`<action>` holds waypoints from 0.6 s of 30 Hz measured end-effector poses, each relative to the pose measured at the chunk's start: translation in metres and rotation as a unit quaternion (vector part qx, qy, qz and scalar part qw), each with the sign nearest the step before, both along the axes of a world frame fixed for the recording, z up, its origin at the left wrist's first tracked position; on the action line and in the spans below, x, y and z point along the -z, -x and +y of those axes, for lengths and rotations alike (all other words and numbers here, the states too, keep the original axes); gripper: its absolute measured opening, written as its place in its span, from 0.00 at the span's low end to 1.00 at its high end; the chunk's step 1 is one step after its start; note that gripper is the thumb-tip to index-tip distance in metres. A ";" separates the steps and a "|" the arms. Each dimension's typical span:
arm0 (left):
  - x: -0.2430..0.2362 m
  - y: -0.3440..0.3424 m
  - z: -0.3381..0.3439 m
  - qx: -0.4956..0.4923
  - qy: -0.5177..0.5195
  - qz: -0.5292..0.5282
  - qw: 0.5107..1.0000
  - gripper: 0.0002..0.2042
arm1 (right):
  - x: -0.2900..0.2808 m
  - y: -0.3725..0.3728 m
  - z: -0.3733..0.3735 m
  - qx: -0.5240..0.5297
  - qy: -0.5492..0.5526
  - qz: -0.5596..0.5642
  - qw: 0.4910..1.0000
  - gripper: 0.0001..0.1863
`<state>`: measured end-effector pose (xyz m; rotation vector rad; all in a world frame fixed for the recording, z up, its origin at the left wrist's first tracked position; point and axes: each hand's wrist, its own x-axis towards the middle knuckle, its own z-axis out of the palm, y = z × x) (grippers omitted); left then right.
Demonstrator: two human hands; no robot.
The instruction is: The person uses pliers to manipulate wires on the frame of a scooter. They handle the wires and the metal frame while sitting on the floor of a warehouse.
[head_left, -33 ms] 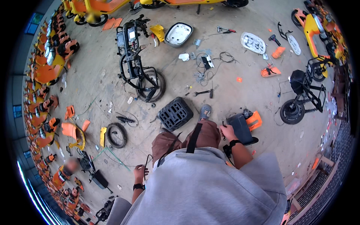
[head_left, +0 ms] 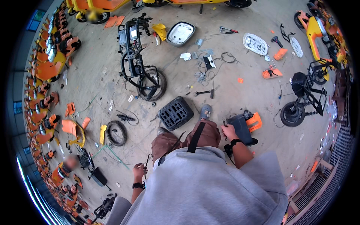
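Observation:
My left hand is low on the left of my body, its fingers closed around a thin black cable that bends up beside my thigh. In front of my right knee, my right hand is closed on a slim dark tool, whose exact kind is too small to tell. Just beyond that hand lies a dark grey box-shaped part, with an orange plastic piece at its right side. A black slatted crate stands in front of my feet.
A stripped black scooter frame with a wheel lies ahead, left of centre. A wrench and a screwdriver lie beyond the crate. A loose tyre is at left; another frame with a wheel stands at right. A person is at far left.
The view has shifted very slightly. Both hands stay in nearly the same places, holding the same things.

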<state>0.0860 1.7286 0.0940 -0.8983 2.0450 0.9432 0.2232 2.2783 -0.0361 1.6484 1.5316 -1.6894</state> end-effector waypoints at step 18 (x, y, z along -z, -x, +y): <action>0.075 -0.020 -0.112 0.107 0.040 0.050 0.992 0.18 | -0.013 0.124 -0.029 -0.058 -0.115 0.002 0.992 0.13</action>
